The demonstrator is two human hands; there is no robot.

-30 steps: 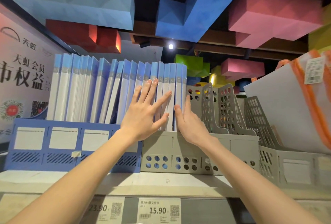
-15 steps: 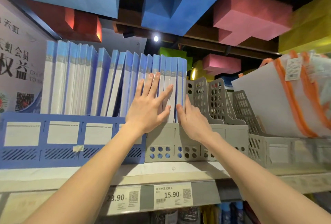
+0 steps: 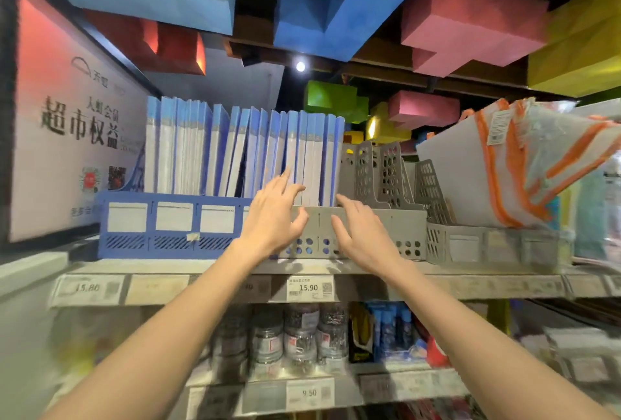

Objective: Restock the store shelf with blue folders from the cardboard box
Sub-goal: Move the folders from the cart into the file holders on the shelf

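**Change.** A moment ago both palms lay flat against the right end of the row of blue folders (image 3: 242,151), pressing the spines in. Now the left hand (image 3: 272,218) and right hand (image 3: 363,231) have dropped lower, in front of the grey rack (image 3: 396,228). Fingers of both are apart and loosely bent, and they hold nothing. The picture is too blurred to tell whether the left fingertips still graze a spine.

**Reading.** The latest batch looks seated and squared. The likely next step is a return to the cardboard box, which is not in view.

**Location of stock.** The folders stand upright on the store shelf (image 3: 134,265). The row fills the blue rack (image 3: 151,228) at left and runs over into the left compartments of the grey rack.

**Count.**
- Blue folders: some sixteen or seventeen spines. Overlap and blur prevent an exact figure.
- Blue racks: one.
- Grey racks: two. The second grey rack (image 3: 487,245) stands just to the right.
- Orange-trimmed pouches (image 3: 521,164): a leaning bundle in that second rack, number unclear.
- Legible price labels on the shelf edge: two, including the 15.90 label (image 3: 311,288).
- Hands: two.
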